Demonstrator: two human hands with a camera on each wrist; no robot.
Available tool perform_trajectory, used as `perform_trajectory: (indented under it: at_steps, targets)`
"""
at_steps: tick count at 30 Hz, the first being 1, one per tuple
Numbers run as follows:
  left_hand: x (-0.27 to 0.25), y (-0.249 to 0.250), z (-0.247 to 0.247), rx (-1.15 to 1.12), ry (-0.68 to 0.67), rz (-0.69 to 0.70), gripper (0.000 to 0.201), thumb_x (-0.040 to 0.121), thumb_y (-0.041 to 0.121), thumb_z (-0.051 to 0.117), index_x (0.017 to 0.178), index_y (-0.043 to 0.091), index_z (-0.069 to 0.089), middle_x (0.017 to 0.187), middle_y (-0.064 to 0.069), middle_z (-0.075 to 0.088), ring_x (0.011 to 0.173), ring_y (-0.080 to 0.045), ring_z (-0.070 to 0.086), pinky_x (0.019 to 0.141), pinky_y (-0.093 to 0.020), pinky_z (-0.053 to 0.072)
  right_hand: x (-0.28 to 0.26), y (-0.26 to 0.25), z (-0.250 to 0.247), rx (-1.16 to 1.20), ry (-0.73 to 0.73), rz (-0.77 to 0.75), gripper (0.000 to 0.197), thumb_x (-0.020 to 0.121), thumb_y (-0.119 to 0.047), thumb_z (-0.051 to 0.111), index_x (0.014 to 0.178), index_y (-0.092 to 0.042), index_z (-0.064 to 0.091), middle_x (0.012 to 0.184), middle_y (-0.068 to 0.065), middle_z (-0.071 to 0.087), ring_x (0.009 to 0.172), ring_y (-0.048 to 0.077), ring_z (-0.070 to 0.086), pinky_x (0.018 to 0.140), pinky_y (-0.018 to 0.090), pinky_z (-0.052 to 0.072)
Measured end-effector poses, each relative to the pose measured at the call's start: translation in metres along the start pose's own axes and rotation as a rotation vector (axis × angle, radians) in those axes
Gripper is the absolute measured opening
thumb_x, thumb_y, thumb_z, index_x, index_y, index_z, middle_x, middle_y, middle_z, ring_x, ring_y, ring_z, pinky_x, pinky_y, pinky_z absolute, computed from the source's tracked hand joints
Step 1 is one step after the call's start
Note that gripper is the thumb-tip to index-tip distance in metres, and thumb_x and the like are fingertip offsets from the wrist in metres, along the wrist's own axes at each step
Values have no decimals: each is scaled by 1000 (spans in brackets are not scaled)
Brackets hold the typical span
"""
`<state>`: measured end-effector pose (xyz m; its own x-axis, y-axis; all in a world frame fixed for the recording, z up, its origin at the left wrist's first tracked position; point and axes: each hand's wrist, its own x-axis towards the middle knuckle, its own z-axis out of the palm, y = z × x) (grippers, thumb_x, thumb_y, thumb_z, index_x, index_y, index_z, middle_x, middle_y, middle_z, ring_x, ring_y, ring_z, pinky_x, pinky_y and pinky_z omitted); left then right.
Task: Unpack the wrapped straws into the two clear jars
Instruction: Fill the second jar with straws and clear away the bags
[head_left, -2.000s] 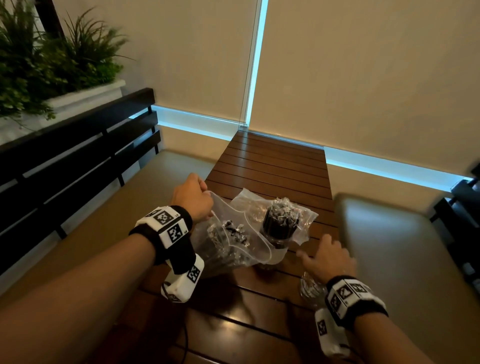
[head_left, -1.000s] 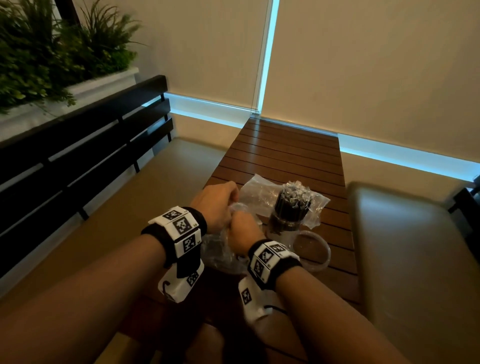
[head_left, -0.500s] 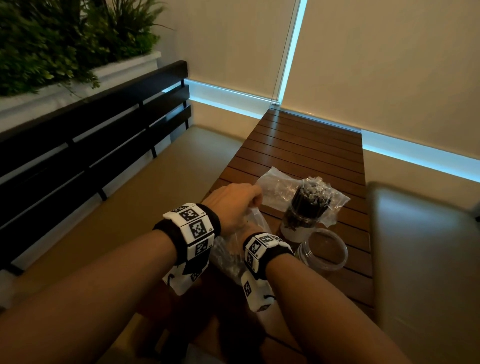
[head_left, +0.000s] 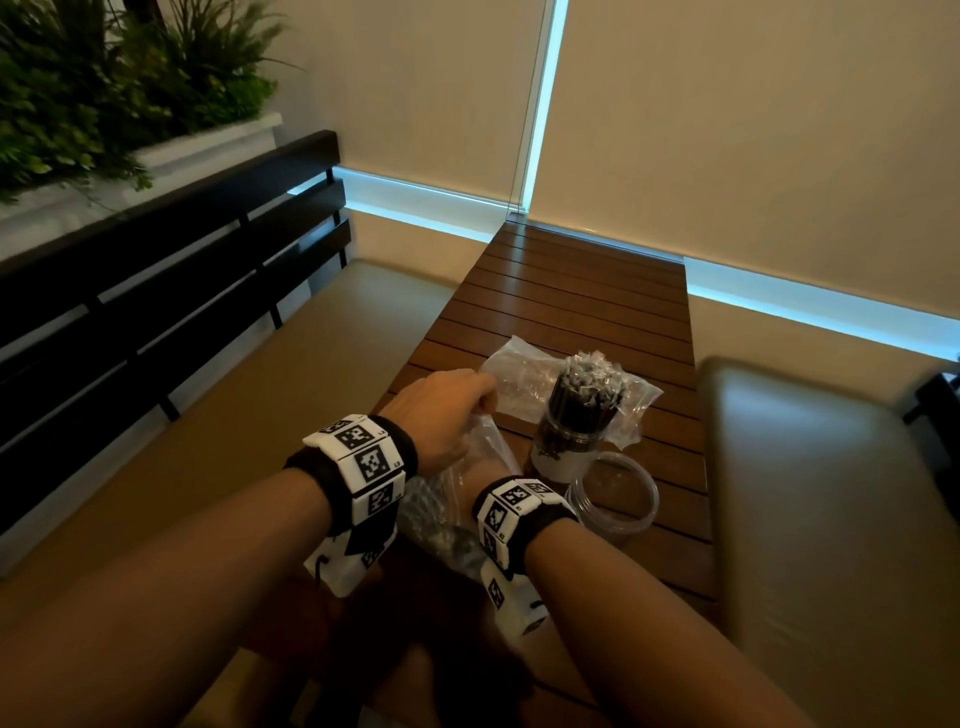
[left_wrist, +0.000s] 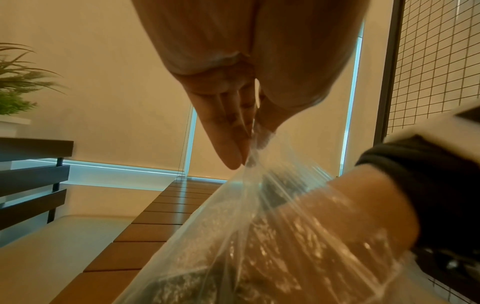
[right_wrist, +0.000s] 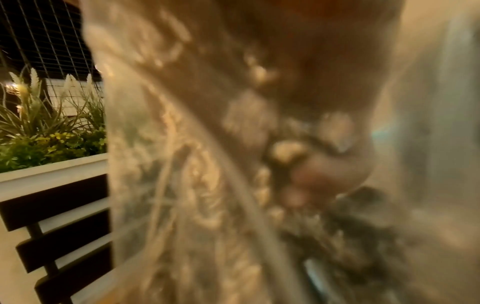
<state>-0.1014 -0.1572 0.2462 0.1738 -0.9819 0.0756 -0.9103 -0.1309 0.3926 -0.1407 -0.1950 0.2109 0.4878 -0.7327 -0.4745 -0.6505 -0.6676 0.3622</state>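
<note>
left hand (head_left: 447, 410): pinches the clear bag's (head_left: 470, 499) mouth, holding it up over the table's (head_left: 582, 291) near-left edge | right hand (right_wrist: 327, 164): sunk inside the bag, fingers curled round wrapped straws (right_wrist: 337, 236) | empty jar (head_left: 615, 496): just right of that wrist, mouth up, nearer the right hand | full jar (head_left: 571, 431): just beyond

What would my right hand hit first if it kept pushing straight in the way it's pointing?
Most likely the dark wrapped straws inside the clear plastic bag: the right hand is already in the bag, fingers curled among them, though that view is blurred. The wooden slatted table lies beneath.
</note>
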Motion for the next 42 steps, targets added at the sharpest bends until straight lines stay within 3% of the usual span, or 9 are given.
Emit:
perform_trajectory:
  at_steps: [1,3,6,15,26,29,35,38,42]
  targets:
    - [2,-2,0,4,16,-11,31,81,2,63,100,26,54,100,9,56,90,-13,55,80,-30,51,9,6,14,-42,114,-91,24,96,-24,58,79,-18,43,78,-5,39,73,8,40,74,17,37]
    - [7,-5,-1,7,56,-34,32,80,3,65,95,28,52,96,10,54,87,-13,54,76,-28,49,7,24,23,162,-20,-245,20,99,-23,55,83,-13,49,84,6,46,88,19,49,82,26,40]
    - [15,-9,1,-6,116,-97,27,83,0,62,94,22,53,96,6,54,87,-16,54,76,-29,47,1,51,17,272,-14,-327,32,96,-20,59,124,-4,58,122,14,59,118,30,55,96,37,45]
    - [55,-11,10,-72,155,-346,8,88,6,59,92,11,63,93,-7,64,85,-26,61,77,-40,56,-48,148,-18,431,1,-387,23,98,-16,48,120,-11,55,84,1,56,62,12,50,53,22,41]
    - [69,0,35,64,-51,-464,16,87,29,58,90,13,62,91,-10,65,76,-28,63,68,-35,55,-94,248,-6,862,87,-365,34,101,-22,51,132,-35,44,88,-4,60,71,10,56,61,25,48]
    - [69,17,34,-80,-92,-371,11,84,27,58,90,19,56,91,-1,61,78,-20,58,65,-29,46,-83,241,5,947,289,-376,46,102,-25,50,143,-38,33,97,-11,58,85,6,57,75,28,48]
    - [76,50,6,-801,-7,-192,28,96,24,44,98,14,71,104,-3,71,101,-20,64,96,-45,47,-37,180,44,1082,610,-452,64,98,-10,49,150,-32,21,114,-7,57,97,5,58,91,35,51]
    - [73,60,-6,-1238,-3,-234,25,98,30,49,93,10,63,100,-10,71,105,-27,64,96,-46,48,-27,155,52,1143,700,-482,73,98,-9,46,153,-37,7,113,-7,55,84,-6,53,81,24,47]
    - [74,65,-5,-1405,157,-432,31,89,38,66,95,8,62,90,-9,72,94,-24,68,81,-40,54,-24,128,59,1220,631,-544,90,96,-21,58,149,-54,-7,146,-4,47,115,8,59,101,45,49]
